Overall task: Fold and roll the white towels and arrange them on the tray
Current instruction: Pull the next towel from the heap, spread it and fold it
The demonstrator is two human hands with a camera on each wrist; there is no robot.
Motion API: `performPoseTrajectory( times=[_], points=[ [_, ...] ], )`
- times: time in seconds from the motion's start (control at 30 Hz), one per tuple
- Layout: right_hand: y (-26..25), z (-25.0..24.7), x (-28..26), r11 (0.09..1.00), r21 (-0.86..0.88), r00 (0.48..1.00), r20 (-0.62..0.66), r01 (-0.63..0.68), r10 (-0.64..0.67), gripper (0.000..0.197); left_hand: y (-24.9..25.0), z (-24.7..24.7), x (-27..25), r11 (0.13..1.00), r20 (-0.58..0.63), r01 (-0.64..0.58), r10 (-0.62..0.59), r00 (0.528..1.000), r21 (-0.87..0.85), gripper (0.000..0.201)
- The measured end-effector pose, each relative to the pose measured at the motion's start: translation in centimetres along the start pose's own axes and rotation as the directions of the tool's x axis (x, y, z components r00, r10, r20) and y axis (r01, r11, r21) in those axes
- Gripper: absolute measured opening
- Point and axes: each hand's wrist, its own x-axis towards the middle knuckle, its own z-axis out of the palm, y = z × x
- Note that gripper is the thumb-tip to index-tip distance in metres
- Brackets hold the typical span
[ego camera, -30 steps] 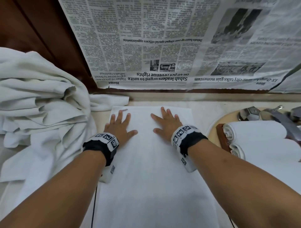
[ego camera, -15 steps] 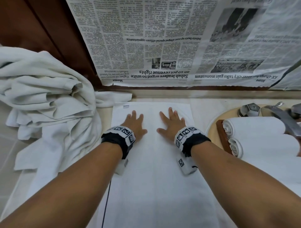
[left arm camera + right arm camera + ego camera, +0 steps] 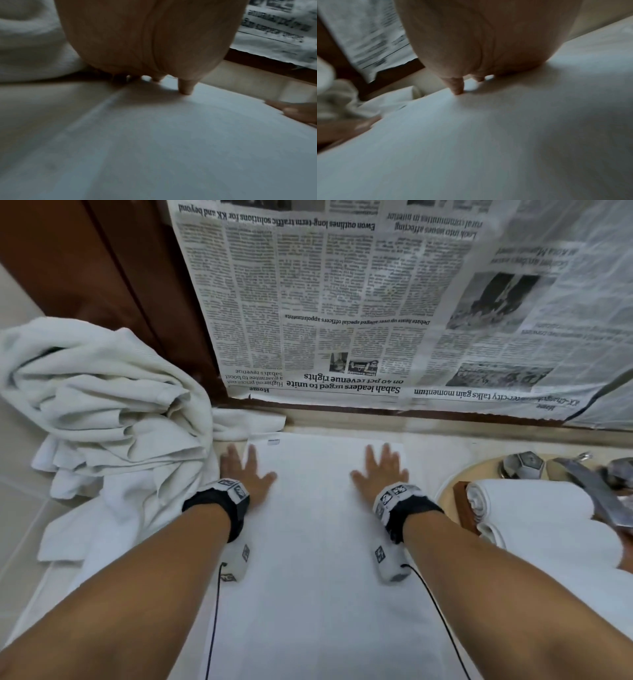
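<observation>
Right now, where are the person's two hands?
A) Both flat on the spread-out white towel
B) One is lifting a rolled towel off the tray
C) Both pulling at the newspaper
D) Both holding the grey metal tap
A: the left hand and right hand lie with straight fingers on the flat folded white towel, one near each side edge.

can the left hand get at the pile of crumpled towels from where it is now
Probably yes: the left hand lies flat at the left edge of the folded towel, and the crumpled towel pile sits right beside it with nothing between.
</observation>
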Motion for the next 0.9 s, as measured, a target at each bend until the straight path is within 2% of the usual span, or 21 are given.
performPoseTrajectory(
  times=[0.07, 0.1, 0.17, 0.23, 0.27, 0.3, 0.33, 0.4, 0.43, 0.47, 0.5, 0.53, 0.6, 0.67, 0.7, 0.73, 0.8, 0.87, 0.9],
  points=[
    [0.1, -1.3, 0.1, 0.995, 0.019, 0.995, -0.02, -0.095, 0.095, 0.074, 0.2, -0.5, -0.2, 0.997, -0.06, 0.045, -0.048, 0.997, -0.056, 0.079],
    [-0.7, -1.5, -0.2, 0.998, 0.003, 0.996, -0.056, -0.065, 0.065, 0.073, 1.1, -0.6, -0.5, 0.999, -0.117, 0.012, -0.017, 0.993, -0.04, 0.077],
    [-3.0, -0.8, -1.3, 0.993, -0.015, 0.99, -0.079, 0.116, -0.117, 0.07, 3.6, -0.3, -1.6, 0.99, -0.18, -0.14, 0.14, 0.974, 0.014, 0.07],
    [-4.0, 1.4, -2.9, 0.95, -0.031, 0.951, 0.027, 0.309, -0.309, 0.068, 5.1, 1.3, -2.6, 0.931, -0.034, -0.357, 0.36, 0.932, 0.073, 0.062],
    [-3.6, 2.5, -3.5, 0.928, -0.067, 0.929, 0.075, 0.367, -0.362, 0.068, 4.8, 2.1, -2.7, 0.91, 0.054, -0.401, 0.397, 0.916, 0.107, 0.061],
    [-2.6, 3.0, -3.8, 0.923, -0.104, 0.928, 0.087, 0.369, -0.362, 0.069, 3.8, 2.5, -2.5, 0.916, 0.079, -0.374, 0.366, 0.927, 0.146, 0.064],
    [-1.4, 3.2, -3.6, 0.942, -0.115, 0.949, 0.061, 0.315, -0.309, 0.07, 2.4, 2.5, -2.1, 0.946, 0.049, -0.287, 0.282, 0.958, 0.151, 0.07],
    [1.0, 2.3, -3.1, 0.995, -0.073, 0.997, -0.008, 0.071, -0.072, 0.073, -0.7, 1.7, -1.2, 0.993, -0.004, -0.092, 0.093, 0.996, 0.068, 0.082],
    [1.9, 1.5, -2.9, 0.999, -0.027, 0.999, -0.02, -0.037, 0.036, 0.076, -1.7, 1.0, -1.1, 0.999, 0.009, -0.034, 0.034, 0.999, 0.034, 0.079],
    [2.3, 0.8, -3.0, 0.997, -0.002, 0.997, -0.022, -0.077, 0.077, 0.078, -2.1, 0.3, -1.1, 1.0, 0.018, 0.001, -0.001, 1.0, 0.0, 0.075],
    [2.1, 0.3, -3.4, 0.999, -0.001, 0.998, -0.033, -0.046, 0.046, 0.077, -1.7, -0.4, -1.5, 0.999, 0.006, 0.007, -0.007, 1.0, -0.035, 0.074],
    [1.4, 0.1, -4.0, 0.999, -0.016, 0.998, -0.049, 0.036, -0.036, 0.075, -0.6, -0.8, -2.3, 0.997, -0.028, -0.021, 0.019, 0.999, -0.072, 0.073],
    [-0.8, 0.8, -5.8, 0.973, 0.016, 0.973, -0.014, 0.231, -0.231, 0.073, 2.6, -0.6, -4.7, 0.972, -0.068, -0.191, 0.183, 0.981, -0.138, 0.069],
    [-1.9, 2.9, -7.2, 0.947, 0.011, 0.942, 0.091, 0.322, -0.322, 0.07, 4.7, 1.3, -6.7, 0.912, 0.056, -0.386, 0.396, 0.916, -0.141, 0.062],
    [-1.7, 3.8, -7.6, 0.946, -0.031, 0.941, 0.119, 0.322, -0.317, 0.069, 4.5, 2.4, -6.9, 0.901, 0.145, -0.428, 0.433, 0.89, -0.065, 0.061],
    [-1.1, 4.5, -7.7, 0.955, -0.069, 0.954, 0.11, 0.289, -0.281, 0.069, 3.4, 3.2, -6.5, 0.907, 0.16, -0.421, 0.411, 0.897, 0.028, 0.062],
    [0.7, 4.5, -7.7, 0.987, -0.075, 0.989, 0.042, 0.145, -0.142, 0.069, 0.1, 3.6, -5.3, 0.962, 0.011, -0.252, 0.252, 0.968, 0.104, 0.068],
    [1.9, 3.6, -8.0, 0.998, -0.056, 1.0, 0.006, 0.015, -0.014, 0.072, -2.6, 2.8, -4.9, 0.997, -0.063, -0.08, 0.081, 0.995, 0.019, 0.072],
    [1.8, 3.2, -8.4, 0.998, -0.069, 1.0, -0.004, 0.016, -0.016, 0.074, -3.0, 2.2, -5.2, 0.998, -0.069, -0.051, 0.049, 0.996, -0.031, 0.073]
  ],
)
